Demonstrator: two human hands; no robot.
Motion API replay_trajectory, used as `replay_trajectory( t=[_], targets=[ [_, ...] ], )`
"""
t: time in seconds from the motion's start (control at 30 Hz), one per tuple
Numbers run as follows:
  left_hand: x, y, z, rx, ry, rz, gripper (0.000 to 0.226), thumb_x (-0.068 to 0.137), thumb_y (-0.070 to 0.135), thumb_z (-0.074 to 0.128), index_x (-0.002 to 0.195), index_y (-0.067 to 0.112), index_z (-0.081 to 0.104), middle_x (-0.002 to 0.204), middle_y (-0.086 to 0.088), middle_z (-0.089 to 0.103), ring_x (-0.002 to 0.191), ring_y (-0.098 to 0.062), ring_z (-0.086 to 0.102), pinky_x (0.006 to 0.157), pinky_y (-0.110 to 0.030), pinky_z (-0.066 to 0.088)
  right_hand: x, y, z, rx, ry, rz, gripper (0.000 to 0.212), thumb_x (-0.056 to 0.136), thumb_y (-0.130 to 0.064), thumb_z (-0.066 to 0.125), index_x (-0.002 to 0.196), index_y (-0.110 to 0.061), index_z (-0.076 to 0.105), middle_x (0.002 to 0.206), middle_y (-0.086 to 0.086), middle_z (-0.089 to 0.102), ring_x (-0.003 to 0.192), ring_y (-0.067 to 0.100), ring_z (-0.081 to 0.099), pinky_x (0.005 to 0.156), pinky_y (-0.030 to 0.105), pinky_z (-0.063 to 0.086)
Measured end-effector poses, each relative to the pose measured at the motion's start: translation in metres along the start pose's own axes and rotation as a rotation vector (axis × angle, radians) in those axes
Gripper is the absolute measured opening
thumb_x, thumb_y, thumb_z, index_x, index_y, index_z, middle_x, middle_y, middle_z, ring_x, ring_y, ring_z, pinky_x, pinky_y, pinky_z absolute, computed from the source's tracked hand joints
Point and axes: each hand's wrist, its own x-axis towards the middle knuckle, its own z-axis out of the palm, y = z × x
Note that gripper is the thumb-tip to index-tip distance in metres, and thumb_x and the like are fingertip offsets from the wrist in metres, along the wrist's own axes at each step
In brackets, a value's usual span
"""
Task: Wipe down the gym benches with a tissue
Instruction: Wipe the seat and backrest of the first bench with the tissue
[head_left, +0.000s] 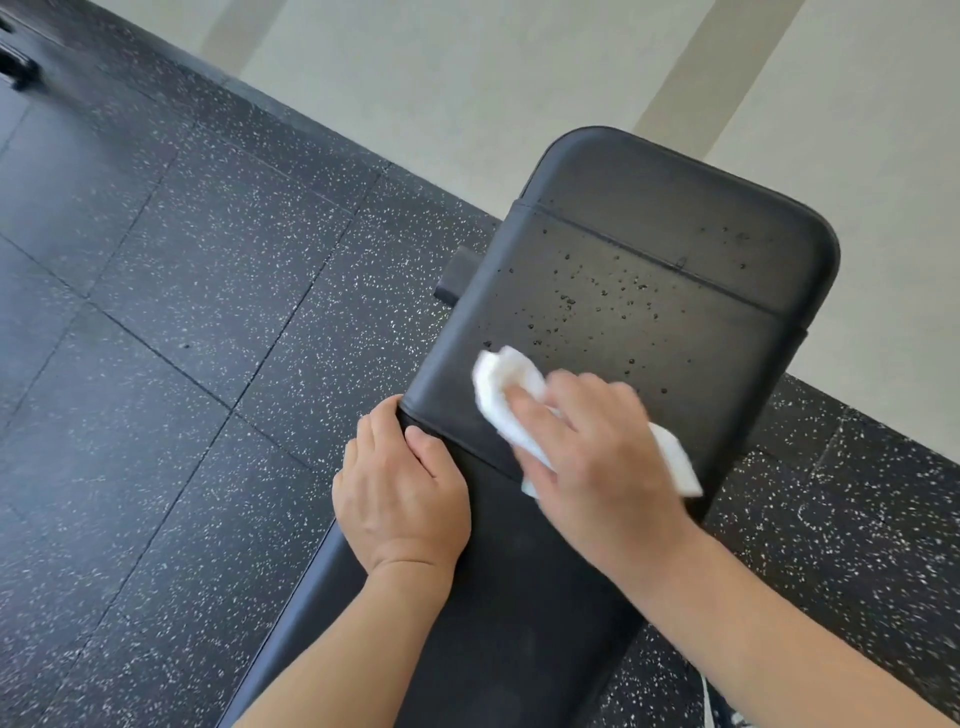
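Note:
A black padded gym bench (649, 270) runs from the bottom centre up to the right, its far pad dotted with small droplets. My right hand (592, 457) presses a crumpled white tissue (501, 384) flat on the pad near the seam between the two pads, and the tissue sticks out on both sides of the hand. My left hand (400, 493) holds the bench's left edge at that seam, fingers curled over the side and thumb on top.
Black speckled rubber floor tiles (182, 364) lie to the left and right of the bench. A pale wall (467, 67) rises behind the bench's far end. A dark blurred object (18, 67) sits at the top left.

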Motion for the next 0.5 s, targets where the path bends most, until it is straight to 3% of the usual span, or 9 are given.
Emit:
replay_trajectory(
  t=[0.2,0.4,0.5],
  targets=[
    [0.002,-0.002,0.003,0.021,-0.007,0.001,0.057,0.092,0.041,0.018,0.124,0.017,0.059,0.115,-0.006,0.066,0.104,-0.036,0.059,0.082,-0.047,0.041,0.065,-0.035,0.027,-0.023,-0.025,0.021,0.012,0.079,-0.005,0.071,0.087,-0.014,0.072,0.081,0.005,0.058,0.072,0.027,0.052,0.065,0.035,0.028],
    [0.0,0.0,0.0,0.003,0.005,0.001,0.054,0.095,0.04,0.022,0.128,0.019,0.058,0.117,-0.004,0.067,0.105,-0.034,0.06,0.086,-0.047,0.044,-0.003,0.03,-0.016,-0.039,-0.064,-0.178,0.03,0.084,-0.008,0.074,0.114,-0.009,0.075,0.083,0.005,0.055,0.069,0.028,0.048,0.063,0.041,0.038],
    [-0.001,0.001,-0.001,0.001,0.001,0.001,0.053,0.095,0.041,0.022,0.128,0.019,0.058,0.116,-0.004,0.067,0.104,-0.034,0.06,0.087,-0.047,0.044,-0.039,0.077,-0.05,-0.016,-0.095,-0.198,0.033,0.096,-0.012,0.068,0.129,-0.01,0.069,0.089,0.005,0.056,0.07,0.027,0.049,0.063,0.043,0.04]
  ],
)
